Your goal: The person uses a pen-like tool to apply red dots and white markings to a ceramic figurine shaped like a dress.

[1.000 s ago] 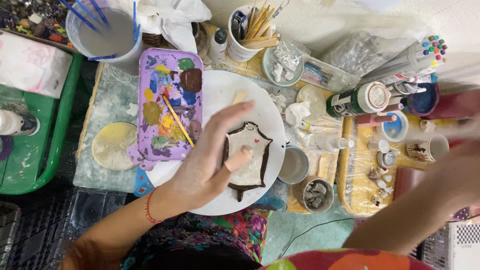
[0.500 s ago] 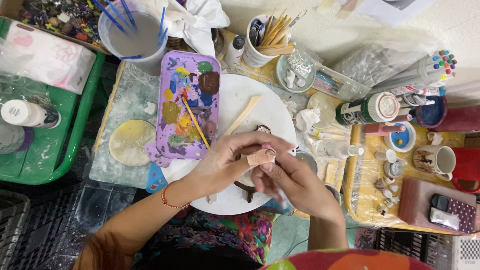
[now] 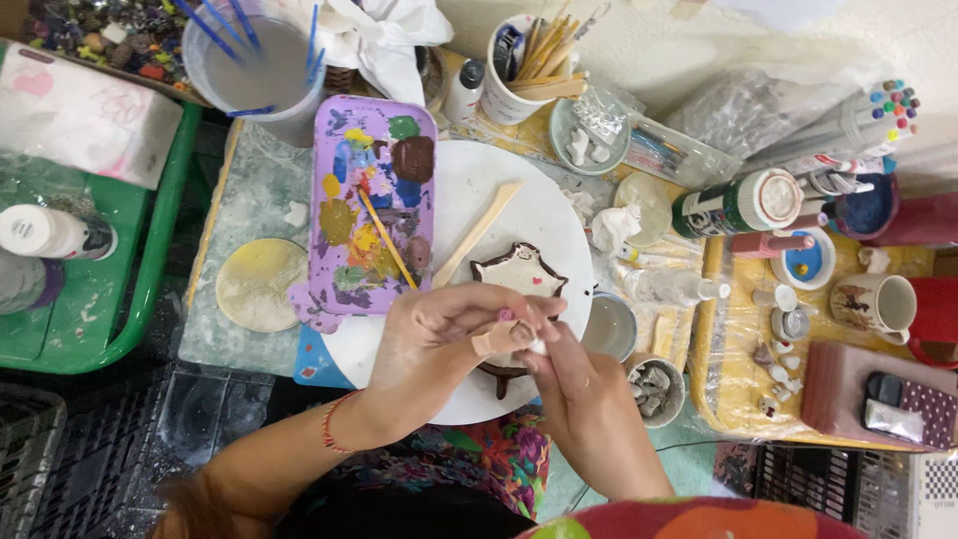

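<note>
Head camera, looking straight down at a crowded craft counter [image 3: 249,200]. Two bare hands meet near the middle of the frame, above the lower part of a round white board [image 3: 544,215].

The left hand [image 3: 439,344] comes in from the lower left, forearm angled up and to the right, a red thread bracelet [image 3: 329,424] on the wrist. Its fingers are curled inward, thumb and fingertips pinched together around something small and pale; what it is cannot be told. One finger wears a tan bandage [image 3: 492,340].

The right hand [image 3: 574,389] rises from the bottom edge, fingers bunched and closed, their tips touching the left hand's fingertips at the same small pale thing.

Just beyond the fingertips, a small ceramic dish [image 3: 519,271] with a dark brown wavy rim and a cream inside lies on the white board, partly hidden by the hands. A wooden modelling stick [image 3: 477,233] lies slantwise on the board beside it. Left of the board sits a purple paint palette [image 3: 371,205] dotted with many colours, with a thin brush [image 3: 387,240] lying across it. A tub of cloudy water [image 3: 254,70] holding blue brushes stands at the top left.
</note>
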